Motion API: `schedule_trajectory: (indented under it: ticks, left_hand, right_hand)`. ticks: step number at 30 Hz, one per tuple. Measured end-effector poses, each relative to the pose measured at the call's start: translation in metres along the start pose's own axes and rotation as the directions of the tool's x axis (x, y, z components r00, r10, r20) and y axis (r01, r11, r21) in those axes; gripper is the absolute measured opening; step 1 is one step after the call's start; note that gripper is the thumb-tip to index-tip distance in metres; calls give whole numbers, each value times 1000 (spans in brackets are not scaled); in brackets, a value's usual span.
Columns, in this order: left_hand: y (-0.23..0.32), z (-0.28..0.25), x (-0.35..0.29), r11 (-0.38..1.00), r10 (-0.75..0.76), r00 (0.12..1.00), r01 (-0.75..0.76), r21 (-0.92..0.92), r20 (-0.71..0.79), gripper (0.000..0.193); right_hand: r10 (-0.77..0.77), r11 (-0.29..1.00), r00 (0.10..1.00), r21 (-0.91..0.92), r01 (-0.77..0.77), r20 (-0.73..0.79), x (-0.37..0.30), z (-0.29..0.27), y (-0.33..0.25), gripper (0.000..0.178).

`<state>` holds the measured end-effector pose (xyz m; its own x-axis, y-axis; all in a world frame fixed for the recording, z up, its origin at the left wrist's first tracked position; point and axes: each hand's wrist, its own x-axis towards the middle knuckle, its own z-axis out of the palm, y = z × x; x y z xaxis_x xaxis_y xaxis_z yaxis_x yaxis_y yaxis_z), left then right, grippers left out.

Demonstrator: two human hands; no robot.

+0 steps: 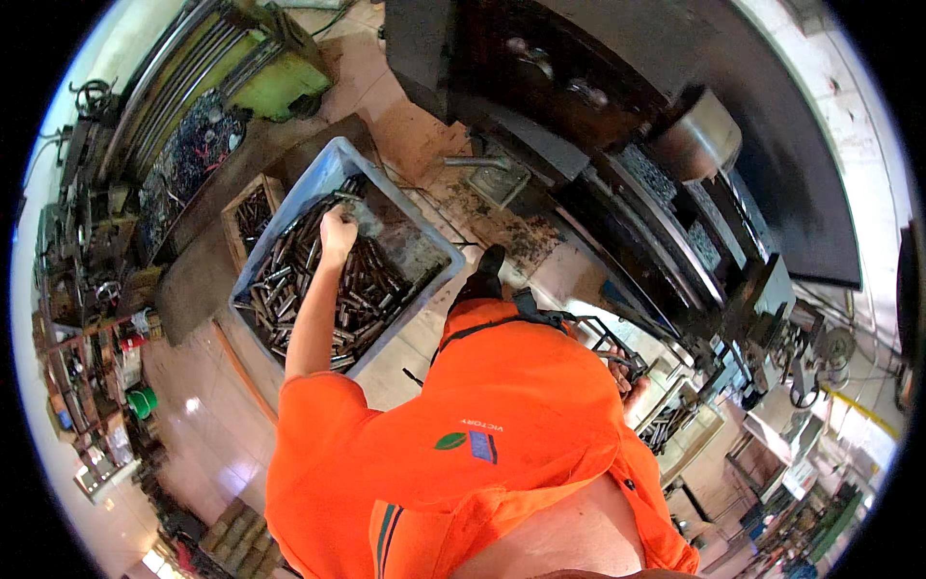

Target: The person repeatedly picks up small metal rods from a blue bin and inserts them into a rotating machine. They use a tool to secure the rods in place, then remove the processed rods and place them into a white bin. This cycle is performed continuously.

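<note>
My left hand [338, 233] reaches into a large blue plastic bin [443, 271] on the floor. Its fingers are curled closed just above a heap of short metal rods [371, 285]. Whatever they grip is hidden by the hand; a shiny rod piece [352, 187] lies right beyond the knuckles. My right hand [627, 374] is low by my right side, partly covered by my orange shirt. Its fingers look bent, next to a dark thin-barred frame [600, 333]. What it holds is too small and dark to make out.
A wooden box of rods [254, 218] stands left of the bin. A large dark machine [617, 207] with a metal cylinder [702, 135] fills the right. A green machine [275, 77] is at the far left. Behind my right hand sits a tray of metal parts [680, 422].
</note>
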<state>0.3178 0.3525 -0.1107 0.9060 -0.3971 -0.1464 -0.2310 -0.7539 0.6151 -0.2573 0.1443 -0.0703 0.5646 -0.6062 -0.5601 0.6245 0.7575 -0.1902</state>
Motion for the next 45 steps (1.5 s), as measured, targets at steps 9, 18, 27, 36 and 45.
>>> schedule_trajectory:
  ticks: [9,18,27,36,45]
  left_hand:
    - [-2,10,71,778,-282,958,259,572,-49,33]
    - [-13,25,64,844,-146,973,217,490,-179,28]
    - [94,-58,-24,501,-118,975,224,-836,190,23]
    - [315,2,-135,475,409,793,238,-847,452,17]
    - [357,58,-215,555,466,652,312,-772,598,18]
  right_hand:
    - [-3,979,987,-201,-29,-159,27,55,-5,63]
    - [-20,917,989,-397,-40,-144,22,72,1,57]
    - [-208,929,952,-349,121,-223,19,94,8,36]
    - [31,131,959,-953,274,280,20,207,12,32]
    - [-90,51,991,-993,106,101,-29,206,5,31]
